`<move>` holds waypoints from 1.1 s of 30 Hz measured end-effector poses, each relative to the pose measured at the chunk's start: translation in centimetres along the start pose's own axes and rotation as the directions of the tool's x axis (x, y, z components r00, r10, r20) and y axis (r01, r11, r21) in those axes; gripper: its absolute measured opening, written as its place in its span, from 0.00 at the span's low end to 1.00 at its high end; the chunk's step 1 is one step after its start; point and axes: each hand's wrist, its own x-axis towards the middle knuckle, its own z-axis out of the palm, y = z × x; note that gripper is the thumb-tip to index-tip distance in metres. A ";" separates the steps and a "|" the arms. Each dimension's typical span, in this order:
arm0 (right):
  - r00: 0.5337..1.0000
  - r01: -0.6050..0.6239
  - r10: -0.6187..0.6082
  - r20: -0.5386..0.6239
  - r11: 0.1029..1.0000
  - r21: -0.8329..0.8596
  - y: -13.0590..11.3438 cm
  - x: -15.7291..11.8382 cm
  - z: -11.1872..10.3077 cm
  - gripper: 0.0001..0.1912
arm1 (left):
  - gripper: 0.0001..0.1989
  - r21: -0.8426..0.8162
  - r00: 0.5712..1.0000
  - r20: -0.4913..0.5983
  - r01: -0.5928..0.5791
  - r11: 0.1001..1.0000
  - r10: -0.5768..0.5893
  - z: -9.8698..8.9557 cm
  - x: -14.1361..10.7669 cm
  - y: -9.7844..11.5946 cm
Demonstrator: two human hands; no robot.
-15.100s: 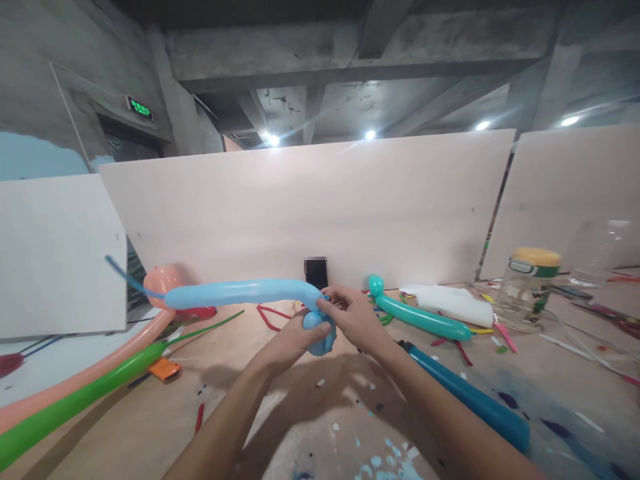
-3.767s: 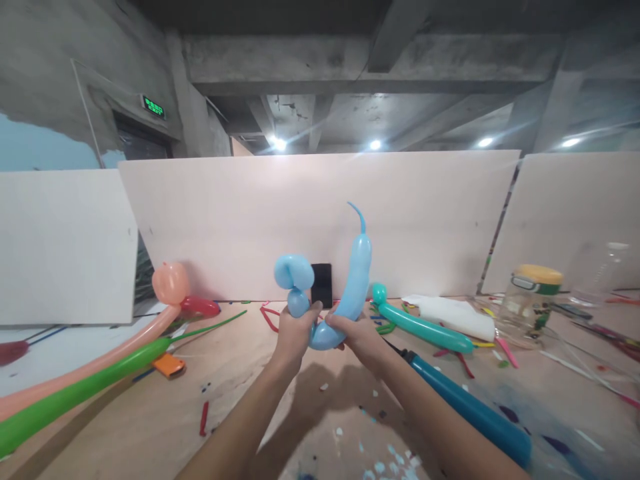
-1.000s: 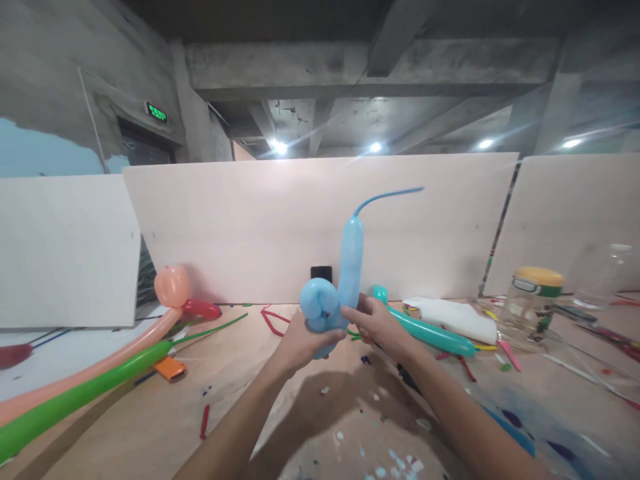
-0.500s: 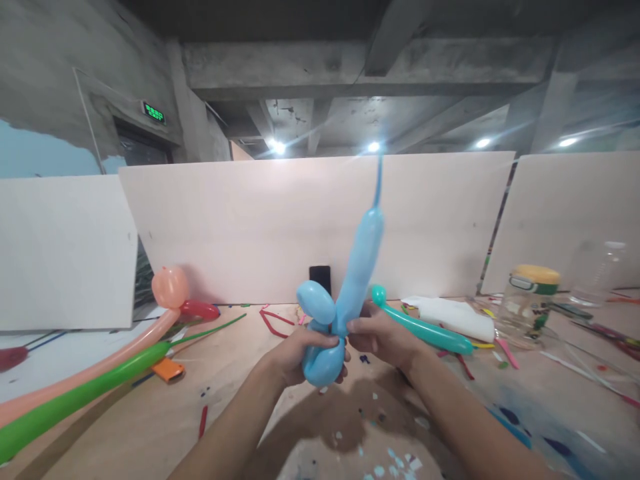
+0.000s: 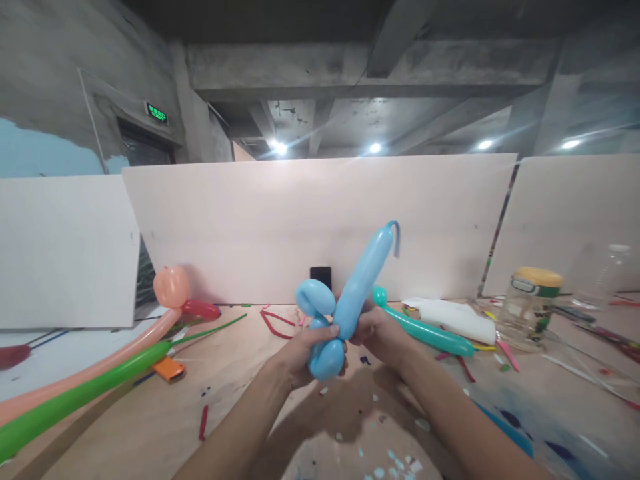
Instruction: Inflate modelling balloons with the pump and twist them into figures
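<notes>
A light blue balloon (image 5: 364,277) is held above the table by both hands. Its lower left part is twisted into rounded loops, and a long straight section leans up and right, ending in a thin tail that bends over. My left hand (image 5: 299,357) is closed around the lower loops, its thumb resting at the twist. On the other side, my right hand (image 5: 376,327) grips the base of the straight section, with some of its fingers hidden behind the balloon.
Green (image 5: 90,390) and peach balloons (image 5: 171,287) lie at left near an orange tool (image 5: 169,368). A teal balloon (image 5: 430,333), white roll (image 5: 457,321) and yellow-lidded jar (image 5: 530,310) are at right. Behind stands a black phone-like object (image 5: 321,277) before a white panel (image 5: 240,227).
The straight section has tilted further right and its tip is lower. The thin tail, upright before, now curls downward. My right hand has shifted slightly around the balloon's base.
</notes>
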 end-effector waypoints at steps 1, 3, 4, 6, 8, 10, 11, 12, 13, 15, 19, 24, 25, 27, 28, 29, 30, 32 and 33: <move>1.000 0.023 -0.023 -0.004 1.000 -0.014 0.1 0.1 0.0 0.16 | 0.15 0.032 0.998 -0.044 -0.045 0.998 0.046 0.0 0.1 0.1; 0.998 0.054 -0.057 -0.018 0.992 -0.115 0.4 0.2 0.0 0.10 | 0.15 0.114 0.983 -0.119 -0.127 0.985 0.140 0.1 0.3 0.4; 0.996 0.060 -0.070 -0.047 0.979 -0.196 0.5 0.3 0.0 0.09 | 0.16 0.160 0.973 -0.147 -0.155 0.975 0.179 0.2 0.3 0.5; 0.985 0.044 -0.098 -0.142 0.939 -0.341 0.7 0.4 0.0 0.13 | 0.19 0.238 0.959 -0.175 -0.180 0.954 0.225 0.4 0.3 0.6; 0.971 0.051 -0.131 -0.200 0.931 -0.362 0.9 0.6 -0.2 0.17 | 0.22 0.257 0.964 -0.156 -0.169 0.951 0.214 0.6 0.2 0.7; 0.969 0.088 -0.149 -0.197 0.953 -0.290 1.0 0.7 -0.5 0.19 | 0.22 0.223 0.976 -0.122 -0.152 0.963 0.182 0.6 0.2 0.7; 0.969 0.110 -0.161 -0.190 0.960 -0.256 1.0 0.7 -0.7 0.19 | 0.21 0.212 0.975 -0.139 -0.142 0.967 0.173 0.4 0.3 0.6; 0.966 0.135 -0.182 -0.185 0.962 -0.237 0.9 0.7 -0.9 0.19 | 0.19 0.216 0.968 -0.184 -0.132 0.968 0.173 0.1 0.4 0.6; 0.962 0.161 -0.206 -0.181 0.958 -0.237 0.8 0.7 -1.0 0.19 | 0.16 0.234 0.951 -0.250 -0.122 0.964 0.181 -0.2 0.5 0.6; 0.958 0.204 -0.250 -0.142 0.939 -0.277 0.4 0.5 -0.8 0.20 | 0.12 0.300 0.909 -0.365 -0.090 0.950 0.202 -1.1 0.8 0.5; 0.964 0.243 -0.264 0.030 0.833 -0.496 0.1 0.0 0.2 0.20 | 0.14 0.423 0.895 -0.383 -0.052 0.905 0.230 -2.2 0.8 0.6; 0.925 0.328 -0.352 0.147 0.538 -0.776 1.0 -0.2 0.7 0.26 | 0.26 0.681 0.910 -0.283 -0.033 0.731 0.305 -2.0 -0.3 1.4; 0.916 0.345 -0.363 0.171 0.493 -0.799 1.1 -0.2 0.6 0.26 | 0.27 0.720 0.916 -0.253 -0.037 0.693 0.312 -1.9 -0.6 1.6; 0.895 0.381 -0.393 0.211 0.426 -0.821 1.0 -0.4 0.5 0.26 | 0.25 0.789 0.933 -0.177 -0.056 0.611 0.314 -1.9 -1.1 1.8; 0.885 0.395 -0.407 0.226 0.398 -0.828 0.8 -0.5 0.5 0.26 | 0.22 0.821 0.942 -0.141 -0.060 0.567 0.303 -1.9 -1.3 1.9; 0.878 0.403 -0.415 0.237 0.376 -0.834 0.5 -0.6 0.6 0.25 | 0.20 0.850 0.954 -0.111 -0.053 0.524 0.278 -2.0 -1.4 1.9; 0.879 0.405 -0.407 0.248 0.364 -0.839 0.2 -0.7 0.7 0.24 | 0.17 0.874 0.966 -0.090 -0.041 0.485 0.242 -2.1 -1.5 1.9; 0.897 0.396 -0.360 0.257 0.394 -0.830 -0.3 -0.9 0.9 0.22 | 0.12 0.898 0.983 -0.056 -0.027 0.440 0.174 -2.1 -1.7 1.8; 0.909 0.386 -0.331 0.254 0.435 -0.813 -0.4 -0.9 1.0 0.21 | 0.11 0.900 0.985 -0.035 -0.041 0.433 0.166 -2.0 -1.7 1.8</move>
